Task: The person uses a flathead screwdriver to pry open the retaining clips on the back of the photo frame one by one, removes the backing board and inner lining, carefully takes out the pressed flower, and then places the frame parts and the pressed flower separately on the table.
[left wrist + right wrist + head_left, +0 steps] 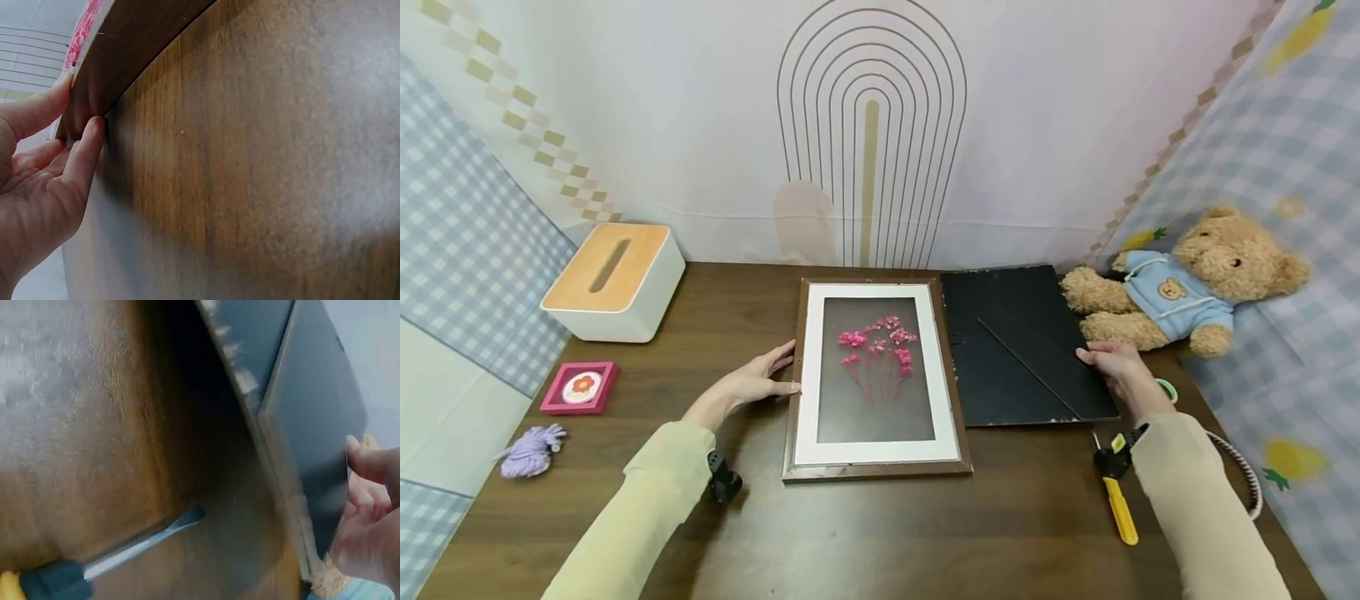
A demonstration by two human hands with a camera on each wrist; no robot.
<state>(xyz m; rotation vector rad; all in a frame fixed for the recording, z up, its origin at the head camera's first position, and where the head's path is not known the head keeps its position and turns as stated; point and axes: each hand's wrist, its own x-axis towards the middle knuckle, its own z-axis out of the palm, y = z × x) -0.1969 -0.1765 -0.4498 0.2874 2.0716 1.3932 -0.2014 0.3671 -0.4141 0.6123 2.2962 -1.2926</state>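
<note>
In the head view a wooden picture frame (883,475) lies face up, with pink dried flowers (880,342) inside a white mat. My left hand (756,379) rests against the frame's left side, thumb near its top edge; the left wrist view shows fingertips (94,125) low on that side, by the tabletop. On the right, my right hand (1116,367) pinches the right edge of a black frame backing board (1007,333) with a fold-out stand leg. Thumb on top, it holds the board tilted, with shadow beneath in the right wrist view.
A yellow-handled screwdriver (1118,500) lies right of the frame, near a braided cord (1243,471). A teddy bear (1180,287) leans beyond the board. At left stand a tissue box (647,292), a pink flower box (580,388) and a lilac yarn bundle (532,452).
</note>
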